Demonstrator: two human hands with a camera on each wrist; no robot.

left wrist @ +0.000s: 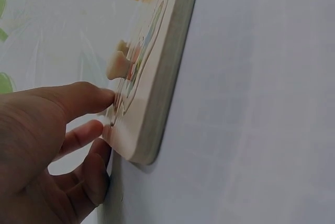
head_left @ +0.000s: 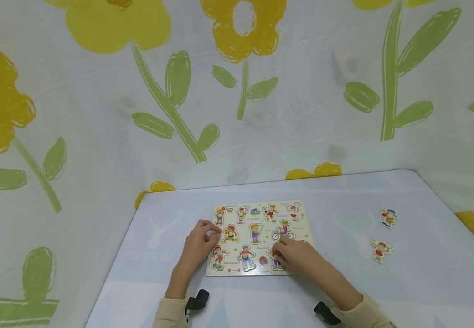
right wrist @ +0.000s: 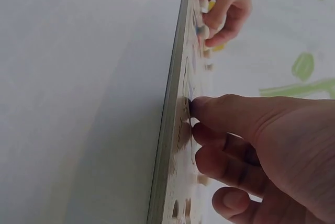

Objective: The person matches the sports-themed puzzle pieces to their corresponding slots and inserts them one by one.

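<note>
A wooden knob puzzle board (head_left: 210, 272) with sports figures lies on the table, its recesses largely filled with pieces. My left hand (head_left: 198, 241) rests at the board's left edge. In the left wrist view its thumb touches the board's face beside a wooden knob (left wrist: 119, 66), its other fingers loosely bent at the edge. Over the lower right, the thumb and fingers of my right hand (head_left: 298, 256) pinch a puzzle piece (head_left: 277, 265) at its place in the board. The hand covers much of this piece, and its knob is hidden.
Two loose puzzle pieces lie on the table (head_left: 339, 291) to the right: a blue-capped figure (head_left: 388, 217) and a tennis player (head_left: 382, 250). Behind the table hangs a white cloth with a printed yellow flower (head_left: 257, 41). Black wrist devices (head_left: 198, 300) sit by both sleeves.
</note>
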